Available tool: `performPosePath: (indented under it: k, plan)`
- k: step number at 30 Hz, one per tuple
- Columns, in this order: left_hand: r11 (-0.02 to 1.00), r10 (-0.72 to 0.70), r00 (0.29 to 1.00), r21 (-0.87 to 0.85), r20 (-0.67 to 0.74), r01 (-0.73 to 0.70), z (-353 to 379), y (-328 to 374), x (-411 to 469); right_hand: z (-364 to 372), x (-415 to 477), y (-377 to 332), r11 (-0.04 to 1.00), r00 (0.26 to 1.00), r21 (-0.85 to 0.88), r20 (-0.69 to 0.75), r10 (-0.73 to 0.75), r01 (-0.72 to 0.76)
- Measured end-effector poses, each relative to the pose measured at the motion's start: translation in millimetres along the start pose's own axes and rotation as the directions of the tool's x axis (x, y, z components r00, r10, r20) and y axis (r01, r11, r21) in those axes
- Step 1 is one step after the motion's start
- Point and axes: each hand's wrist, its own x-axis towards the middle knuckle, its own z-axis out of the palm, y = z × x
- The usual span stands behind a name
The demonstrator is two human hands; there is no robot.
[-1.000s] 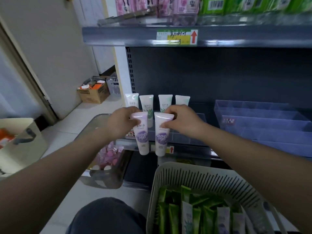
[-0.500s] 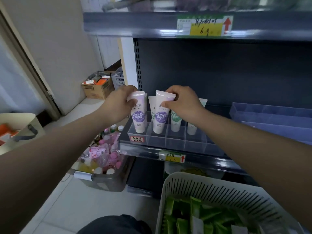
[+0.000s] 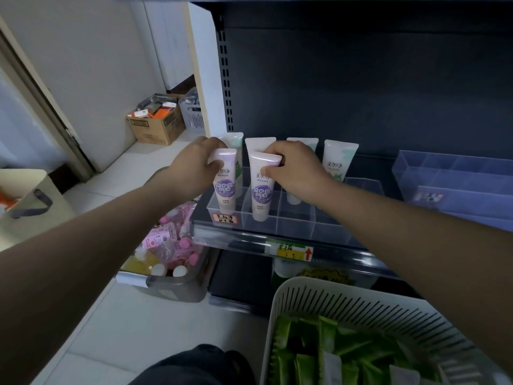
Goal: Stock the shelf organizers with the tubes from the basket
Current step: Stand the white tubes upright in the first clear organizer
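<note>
Tubes (image 3: pixel 226 190) gripped by the left hand (image 3: pixel 194 165) and right hand (image 3: pixel 297 169) stand in a clear organizer (image 3: pixel 294 226) on the dark shelf (image 3: pixel 373 166).

Head view, forward-down, near shelf organizer (image 3: pixel 294 226)

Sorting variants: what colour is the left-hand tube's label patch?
Purple, on the tube; clearest in head view.
</note>
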Motion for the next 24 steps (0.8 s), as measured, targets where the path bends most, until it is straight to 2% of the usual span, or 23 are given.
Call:
performPosePath:
  k: [9, 16, 24]
  plan:
    - [0.999, 0.005, 0.998, -0.043, -0.056, -0.007, 0.9, 4.0, 0.7, 5.2, 1.5, -4.0, 1.000, 1.000, -0.028, -0.010, -0.014, 0.013]
    - [1.000, 0.013, 0.995, -0.008, -0.104, -0.014, -5.5, 18.1, -8.9, -2.3, -7.0, -6.4, 0.986, 0.995, -0.140, -0.005, -0.096, 0.094]
    - [0.996, 0.056, 0.990, 0.078, -0.133, -0.046, -8.6, 48.8, -22.9, -24.9, -33.4, -3.0, 0.907, 0.974, -0.367, 0.171, -0.151, 0.205]
